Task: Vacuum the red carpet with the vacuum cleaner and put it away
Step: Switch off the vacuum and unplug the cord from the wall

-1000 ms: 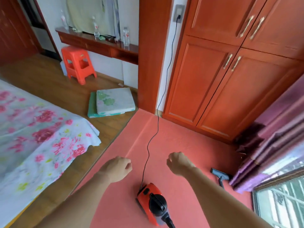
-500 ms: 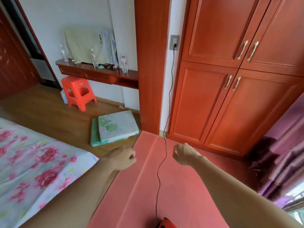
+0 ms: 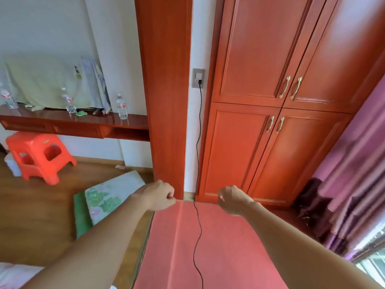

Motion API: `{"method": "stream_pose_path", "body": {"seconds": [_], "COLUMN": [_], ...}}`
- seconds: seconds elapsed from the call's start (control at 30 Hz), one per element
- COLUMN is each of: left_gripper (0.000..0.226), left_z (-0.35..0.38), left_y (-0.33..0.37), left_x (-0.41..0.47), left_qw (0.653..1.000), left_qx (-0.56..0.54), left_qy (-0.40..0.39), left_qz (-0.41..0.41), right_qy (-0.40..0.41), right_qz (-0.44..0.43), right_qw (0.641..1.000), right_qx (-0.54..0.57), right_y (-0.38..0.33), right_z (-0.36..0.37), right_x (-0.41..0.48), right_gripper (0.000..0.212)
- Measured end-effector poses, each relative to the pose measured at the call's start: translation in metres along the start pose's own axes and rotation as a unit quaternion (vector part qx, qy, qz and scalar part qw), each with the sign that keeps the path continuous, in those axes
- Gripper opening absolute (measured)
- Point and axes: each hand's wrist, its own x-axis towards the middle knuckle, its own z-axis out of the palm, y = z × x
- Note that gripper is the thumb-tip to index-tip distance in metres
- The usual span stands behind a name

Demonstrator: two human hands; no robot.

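The red carpet covers the floor in front of me, up to the wardrobe. A thin black power cord runs across it and up the white wall to a plug in the wall socket. The vacuum cleaner itself is out of view. My left hand and my right hand are both held out over the far end of the carpet, fingers curled shut, holding nothing. The cord lies between them, touching neither.
A red wooden wardrobe with brass handles stands ahead. Purple curtains hang at the right. To the left are a wooden shelf with water bottles, an orange plastic stool, and cushions on the wooden floor.
My view has tilted upward, so the vacuum cleaner and its nozzle have dropped out of sight and the wall socket has come into view. Both hands stay closed in front of me.
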Motion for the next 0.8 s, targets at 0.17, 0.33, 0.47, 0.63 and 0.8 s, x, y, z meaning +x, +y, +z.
{"method": "stream_pose_path", "body": {"seconds": [0.17, 0.33, 0.47, 0.63, 0.8], "left_gripper": [0.023, 0.024, 0.023, 0.025, 0.024], "left_z": [-0.051, -0.072, -0.098, -0.139, -0.172], "left_y": [-0.035, -0.049, -0.054, -0.074, -0.097], "left_x": [0.072, 0.158, 0.222, 0.288, 0.360], "left_qw": [0.996, 0.989, 0.985, 0.980, 0.981], "left_qx": [0.049, 0.090, 0.114, 0.160, 0.155], "left_qy": [-0.017, -0.045, -0.045, -0.052, -0.038], "left_qz": [0.068, 0.107, 0.118, 0.107, 0.114], "right_qy": [0.008, -0.012, 0.011, -0.014, 0.012], "right_qz": [0.045, 0.075, 0.082, 0.059, 0.077], "right_qw": [0.999, 0.996, 0.995, 0.997, 0.993], "right_qx": [0.024, 0.035, 0.054, 0.055, 0.087], "right_y": [-0.025, -0.017, 0.012, 0.026, 0.039], "right_z": [-0.021, -0.035, -0.057, -0.092, -0.123], "right_x": [0.057, 0.119, 0.196, 0.286, 0.361], "right_gripper": [0.029, 0.029, 0.029, 0.027, 0.029]}}
